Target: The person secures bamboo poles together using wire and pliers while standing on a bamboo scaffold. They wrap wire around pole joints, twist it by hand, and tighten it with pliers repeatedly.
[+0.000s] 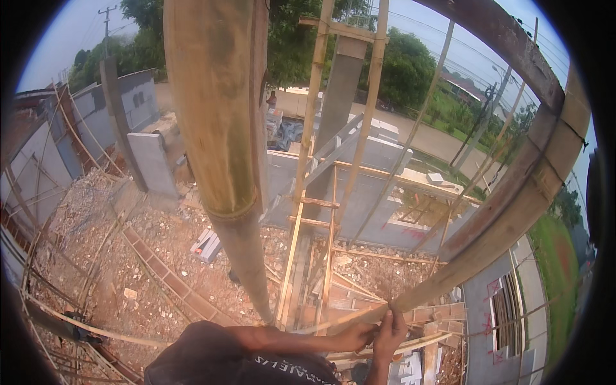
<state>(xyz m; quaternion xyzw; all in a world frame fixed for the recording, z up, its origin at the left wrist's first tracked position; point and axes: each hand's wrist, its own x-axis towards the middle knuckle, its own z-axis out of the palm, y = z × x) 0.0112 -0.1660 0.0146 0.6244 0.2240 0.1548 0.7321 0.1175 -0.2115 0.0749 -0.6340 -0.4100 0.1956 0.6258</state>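
My left hand (357, 337) reaches across from the left with its fingers bent and pressed together beside my right hand. My right hand (390, 332) points upward, fingers closed, its tips against the lower part of a long bamboo pole (462, 273) that slants up to the right. Whatever lies between the fingers of either hand is too small or hidden to name. Just below and beside both hands runs a pale bamboo strip (423, 342). A thick bamboo pole (215, 128) rises close in front of me, left of centre.
A dark beam (507, 38) crosses the upper right. Far below lies rubble ground (154, 282) with a narrow ladder-like frame (154, 263). Ahead stand a concrete column (340, 90), upright bamboo poles (312, 96) and a grey block wall (372, 212). Thin timber strips (292, 276) run below.
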